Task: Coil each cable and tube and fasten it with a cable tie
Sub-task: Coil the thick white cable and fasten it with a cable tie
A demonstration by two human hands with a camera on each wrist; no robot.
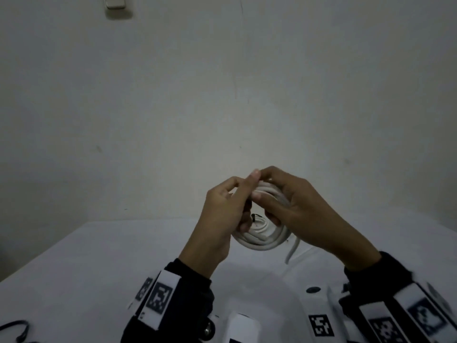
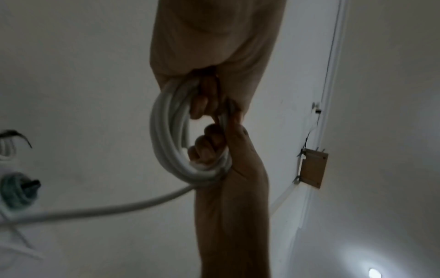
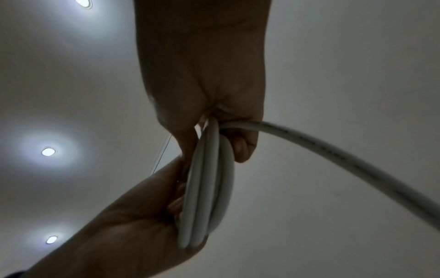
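A white cable coil point(image 1: 259, 237) of several loops hangs above the table, held between both hands. My left hand point(image 1: 237, 201) grips its left side, fingers curled round the strands point(image 2: 166, 131). My right hand point(image 1: 269, 206) grips the top right, its fingers hooked through the loops point(image 3: 207, 188). The coil's loose tail point(image 1: 293, 251) drops to the right and trails away point(image 3: 333, 150). A small black tie end point(image 1: 255, 216) shows inside the coil near my left fingers. How it sits on the strands is hidden.
The white table point(image 1: 99, 256) runs below the hands to a plain wall. A black cable point(image 1: 19, 328) lies at its near left corner. A green coil point(image 2: 16, 191) and a white coil point(image 2: 4, 148), each with a black tie, lie to the left.
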